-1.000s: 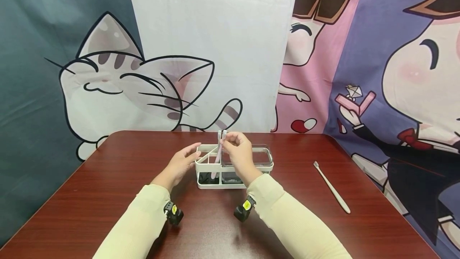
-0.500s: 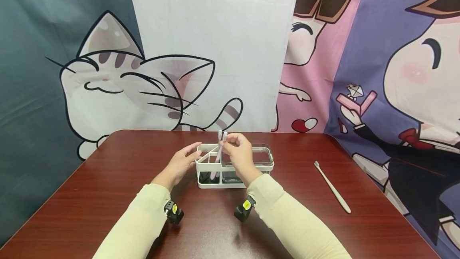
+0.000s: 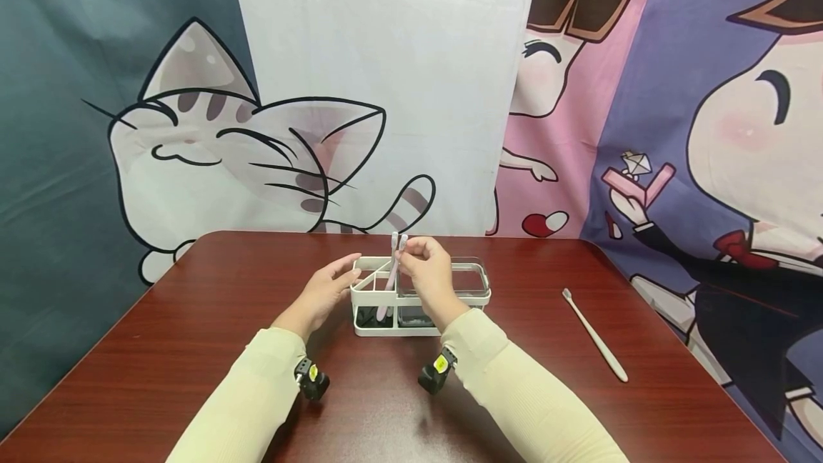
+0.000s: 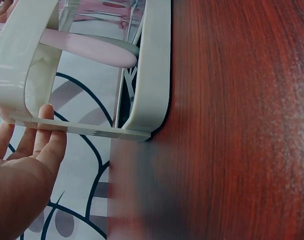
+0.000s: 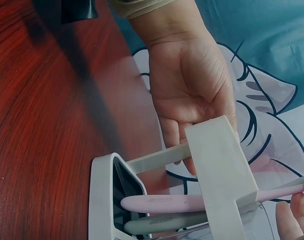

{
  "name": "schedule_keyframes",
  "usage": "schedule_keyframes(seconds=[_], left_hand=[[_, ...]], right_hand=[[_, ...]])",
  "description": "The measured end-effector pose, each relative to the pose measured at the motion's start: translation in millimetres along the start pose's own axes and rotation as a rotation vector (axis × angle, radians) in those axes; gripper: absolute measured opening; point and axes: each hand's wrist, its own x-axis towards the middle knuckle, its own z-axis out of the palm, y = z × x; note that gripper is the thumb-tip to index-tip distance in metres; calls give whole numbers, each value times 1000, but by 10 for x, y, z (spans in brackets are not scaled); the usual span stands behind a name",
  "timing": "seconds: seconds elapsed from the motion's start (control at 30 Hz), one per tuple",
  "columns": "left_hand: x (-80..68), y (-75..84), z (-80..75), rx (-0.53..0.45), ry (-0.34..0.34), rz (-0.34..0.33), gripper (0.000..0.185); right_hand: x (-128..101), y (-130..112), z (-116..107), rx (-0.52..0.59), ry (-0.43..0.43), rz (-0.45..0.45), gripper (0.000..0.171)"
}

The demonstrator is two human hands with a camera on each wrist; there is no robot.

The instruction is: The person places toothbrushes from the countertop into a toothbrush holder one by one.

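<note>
A white toothbrush holder (image 3: 374,299) stands near the table's far edge. My left hand (image 3: 324,293) lies at its left end. In the left wrist view its fairly straight fingers (image 4: 52,147) touch the side bar, thumb mostly hidden. My right hand (image 3: 429,274) pinches a pink toothbrush (image 5: 161,202) near its head, between thumb and fingertips. That brush stands tilted in the left part of the holder, its handle end down near the dark base. Close beside it is a grey-green toothbrush (image 5: 166,222), also in the holder. Both heads rise above the rim.
A third toothbrush (image 3: 594,336), whitish, lies on the brown table (image 3: 514,377) to the right of the holder. Clear containers (image 3: 468,279) fill the holder's right part. A printed cartoon curtain (image 3: 386,91) hangs behind the table.
Both hands stay at the holder with almost no movement. The pink toothbrush remains pinched in my right hand. The view shifts very slightly.
</note>
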Motion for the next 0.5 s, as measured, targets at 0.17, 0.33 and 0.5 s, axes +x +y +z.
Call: schedule_keyframes(seconds=[0.17, 0.33, 0.5], left_hand=[[0, -2, 0, 10, -2, 8, 51], [-4, 0, -1, 16, -4, 5, 51], [-3, 4, -5, 5, -3, 4, 51]], right_hand=[[2, -2, 3, 11, 11, -7, 14], [-1, 8, 14, -5, 18, -35, 14], [-9, 2, 21, -28, 11, -56, 15]])
